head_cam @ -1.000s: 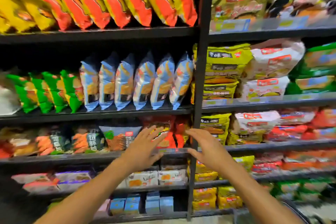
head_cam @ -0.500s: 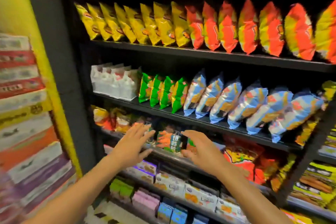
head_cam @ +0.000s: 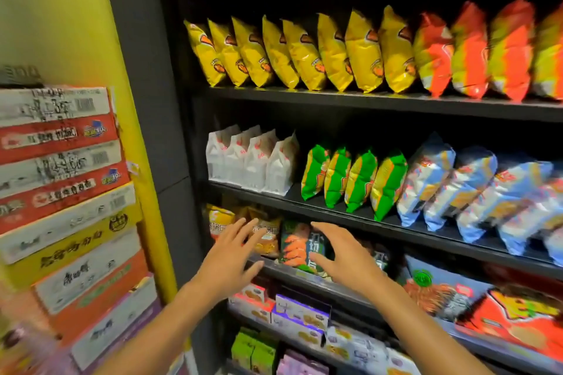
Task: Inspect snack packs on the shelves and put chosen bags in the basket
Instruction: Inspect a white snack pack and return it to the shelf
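My left hand (head_cam: pixel 230 256) reaches with spread, straight fingers toward the brown and orange snack bags (head_cam: pixel 265 234) on the third shelf, and holds nothing. My right hand (head_cam: pixel 344 256) hovers with loosely bent fingers in front of a dark green bag printed with orange shapes (head_cam: pixel 297 245); its thumb lies near the bag's lower edge, and no grip is visible. Yellow bags (head_cam: pixel 304 52) and orange-red bags (head_cam: pixel 475 49) fill the top shelf. White bags (head_cam: pixel 249 158), green bags (head_cam: pixel 353 179) and blue bags (head_cam: pixel 475 189) stand on the middle shelf. No basket is in view.
The black shelf unit (head_cam: pixel 396 100) has a dark upright post (head_cam: pixel 143 100) at its left. Stacked cartons (head_cam: pixel 61 192) stand against a yellow wall (head_cam: pixel 54 9) on the left. Small boxes (head_cam: pixel 298 313) and flat red packs (head_cam: pixel 518 323) fill the lower shelves.
The view has swung left along the shelves, from the right bay to the left end by the cartons. Both hands stayed raised and open, now in front of the brown and dark green bags.
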`<move>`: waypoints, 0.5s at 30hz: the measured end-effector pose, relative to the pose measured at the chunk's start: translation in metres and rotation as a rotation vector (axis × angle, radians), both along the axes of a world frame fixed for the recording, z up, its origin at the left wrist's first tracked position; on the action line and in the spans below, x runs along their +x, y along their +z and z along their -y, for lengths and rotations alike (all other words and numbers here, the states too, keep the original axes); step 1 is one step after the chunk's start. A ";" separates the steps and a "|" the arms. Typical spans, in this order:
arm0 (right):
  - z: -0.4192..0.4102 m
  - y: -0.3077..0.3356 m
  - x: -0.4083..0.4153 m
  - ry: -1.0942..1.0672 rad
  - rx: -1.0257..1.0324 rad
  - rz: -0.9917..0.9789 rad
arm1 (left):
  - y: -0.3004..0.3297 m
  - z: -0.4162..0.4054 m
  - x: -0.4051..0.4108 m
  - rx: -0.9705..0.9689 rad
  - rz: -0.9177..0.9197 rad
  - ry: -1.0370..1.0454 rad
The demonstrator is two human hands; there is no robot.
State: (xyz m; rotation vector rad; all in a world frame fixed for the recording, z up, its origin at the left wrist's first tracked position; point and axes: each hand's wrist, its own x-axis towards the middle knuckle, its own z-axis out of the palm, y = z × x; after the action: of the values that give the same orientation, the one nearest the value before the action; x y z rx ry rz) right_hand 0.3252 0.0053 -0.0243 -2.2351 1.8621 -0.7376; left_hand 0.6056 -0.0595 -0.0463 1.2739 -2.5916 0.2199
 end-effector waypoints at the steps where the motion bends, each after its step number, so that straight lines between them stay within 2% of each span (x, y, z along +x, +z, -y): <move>1: 0.009 -0.002 0.002 -0.008 0.011 0.009 | -0.002 0.011 0.000 -0.002 -0.014 0.005; 10: 0.122 -0.011 0.011 -0.028 -0.017 0.194 | 0.009 0.134 -0.025 -0.087 -0.079 0.050; 15: 0.200 -0.006 0.023 0.000 -0.049 0.377 | 0.028 0.199 -0.038 -0.126 -0.144 0.051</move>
State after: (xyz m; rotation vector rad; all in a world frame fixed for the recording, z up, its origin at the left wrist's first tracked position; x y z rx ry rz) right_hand 0.3484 -0.1949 -0.0308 -1.9501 1.6760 -1.1243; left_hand 0.5674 -0.2587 -0.0185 1.2637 -2.3878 0.2850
